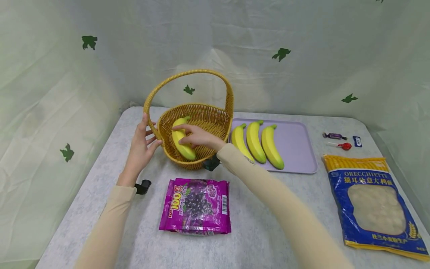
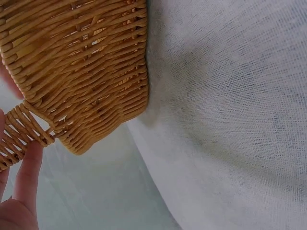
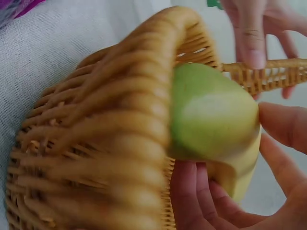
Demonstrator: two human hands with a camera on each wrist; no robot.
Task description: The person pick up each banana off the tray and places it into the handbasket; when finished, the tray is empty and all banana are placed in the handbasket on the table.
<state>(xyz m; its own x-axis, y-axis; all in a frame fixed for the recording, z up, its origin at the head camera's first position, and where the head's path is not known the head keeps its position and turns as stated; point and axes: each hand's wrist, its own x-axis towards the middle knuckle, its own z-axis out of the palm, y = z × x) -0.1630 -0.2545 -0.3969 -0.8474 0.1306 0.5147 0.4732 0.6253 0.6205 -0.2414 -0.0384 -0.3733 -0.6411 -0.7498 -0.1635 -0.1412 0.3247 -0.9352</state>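
A wicker basket (image 1: pixel 215 116) with a tall arched handle stands at the back of the table. My left hand (image 1: pixel 138 151) grips the base of the handle on its left side, thumb on one face and fingers on the other. Inside the basket a yellow banana (image 1: pixel 184 148) with a greenish end leans along the left wall. My right hand (image 1: pixel 198 136) reaches over the basket and holds this banana; in the right wrist view the fingers (image 3: pixel 283 125) lie on both sides of it. The left wrist view shows the basket's woven side (image 2: pixel 96 72) close up.
Right of the basket, a lilac tray (image 1: pixel 297 145) bears three bananas (image 1: pixel 256 144). A purple candy bag (image 1: pixel 196 205) lies in front of the basket. At the right are a blue pasta bag (image 1: pixel 373 201), a red lollipop (image 1: pixel 345 146) and small wrapped sweets (image 1: pixel 334 136).
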